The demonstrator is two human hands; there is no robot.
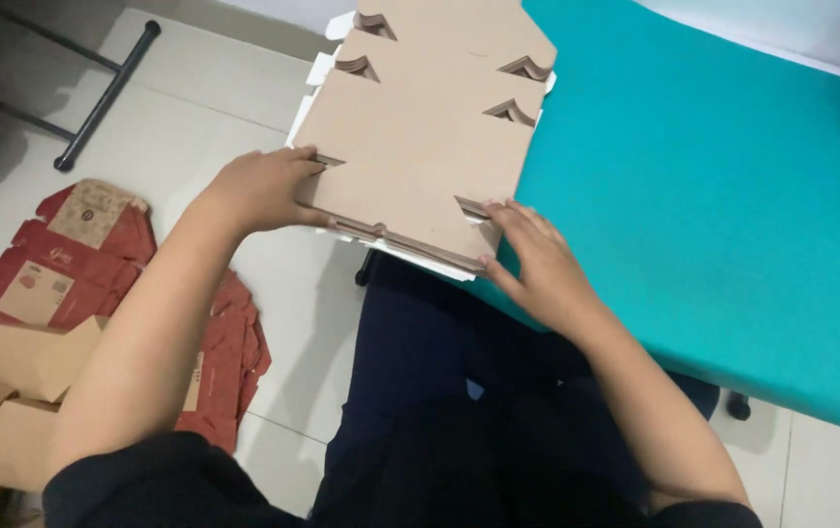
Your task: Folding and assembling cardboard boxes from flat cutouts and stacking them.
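Two hands on flat cardboard stack (pixel 420 147), overhanging tabletop (pixel 694 196) edge at 12 o'clock: left (pixel 264 188) gripped its left edge, right (pixel 535 266) spread, pressing near corner. Squaring underway, judging so; next, top sheet lifted.

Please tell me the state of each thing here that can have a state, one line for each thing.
Stack of cardboard blanks: flat, unfolded, hanging over the table edge.
Left hand: grip closed on the stack's left edge.
Right hand: fingers spread, touching the stack's near corner.
Red cartons: flattened, scattered on the floor.
Brown cardboard boxes: partly folded, on the floor.
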